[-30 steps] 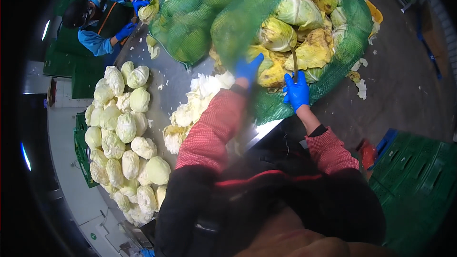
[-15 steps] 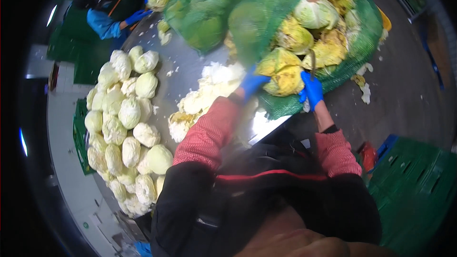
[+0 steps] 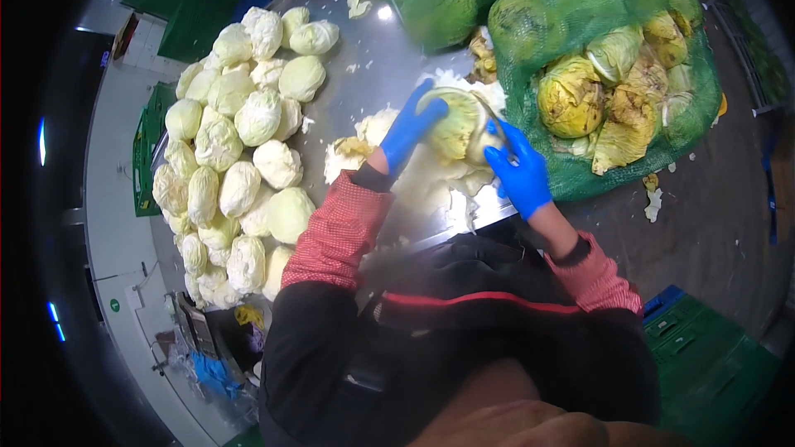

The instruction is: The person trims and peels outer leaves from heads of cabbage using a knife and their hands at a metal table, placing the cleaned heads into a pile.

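**A cabbage [image 3: 452, 131] to cup rather than pinch**

The cabbage sits between the two gloved hands, above loose pale leaves [image 3: 451, 186] at the near edge of the metal tabletop [image 3: 356, 93]; whether it rests on them or is lifted, I cannot tell. The left hand [image 3: 414, 128] has its fingers closed over the left and upper side. The right hand [image 3: 518, 167] has its fingers bent around a slim curved knife [image 3: 487, 109] beside the cabbage's right side.

A head like this should feel fairly heavy and firm at the core, while its outer leaves are likely soft, easily torn and perhaps slick under gloves. The best hold is probably a broad palm around the rounded left side, fingers spread well clear of the knife; a leaf edge alone could rip away.
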{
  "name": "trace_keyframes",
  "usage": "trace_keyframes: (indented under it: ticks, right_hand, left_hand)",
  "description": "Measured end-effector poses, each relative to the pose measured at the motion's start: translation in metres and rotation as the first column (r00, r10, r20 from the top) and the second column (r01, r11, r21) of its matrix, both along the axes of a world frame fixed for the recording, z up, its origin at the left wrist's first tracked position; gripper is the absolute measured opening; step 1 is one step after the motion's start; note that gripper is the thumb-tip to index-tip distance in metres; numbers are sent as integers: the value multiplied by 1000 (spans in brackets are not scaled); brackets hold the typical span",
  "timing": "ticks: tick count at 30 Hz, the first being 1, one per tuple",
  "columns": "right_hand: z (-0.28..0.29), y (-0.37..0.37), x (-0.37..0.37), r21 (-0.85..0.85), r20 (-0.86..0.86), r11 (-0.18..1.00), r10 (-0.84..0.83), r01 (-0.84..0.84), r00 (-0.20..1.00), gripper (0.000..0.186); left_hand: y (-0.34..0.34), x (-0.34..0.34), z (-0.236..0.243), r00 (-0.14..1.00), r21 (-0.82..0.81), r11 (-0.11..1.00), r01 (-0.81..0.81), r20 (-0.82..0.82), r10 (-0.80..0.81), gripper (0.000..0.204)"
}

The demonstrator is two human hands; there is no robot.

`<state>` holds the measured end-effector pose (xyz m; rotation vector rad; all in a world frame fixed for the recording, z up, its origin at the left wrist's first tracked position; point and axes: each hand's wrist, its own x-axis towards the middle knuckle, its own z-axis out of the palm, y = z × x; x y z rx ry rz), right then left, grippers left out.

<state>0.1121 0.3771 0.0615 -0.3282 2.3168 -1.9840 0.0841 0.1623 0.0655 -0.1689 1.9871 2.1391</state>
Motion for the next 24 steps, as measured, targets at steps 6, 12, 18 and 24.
trace_keyframes:
  ticks: [6,12,18,24]
  right_hand:
    - [-53,-11,-31,-17,360,996,83,-82,929,25]
    - [-65,2,-32,70,499,941,254,-331,828,33]
    - [-31,0,-40,552,-18,800,296,-237,955,28]
    - [-31,-9,-63,697,85,617,435,-366,896,14]
  left_hand:
    - [-11,33,-64,885,-191,866,-463,-161,438,73]
    - [33,50,-57,791,-440,699,-563,-532,302,102]
    - [9,1,-39,895,-505,741,-444,-215,390,100]
    - [19,-9,-34,924,-604,704,-373,-176,339,99]
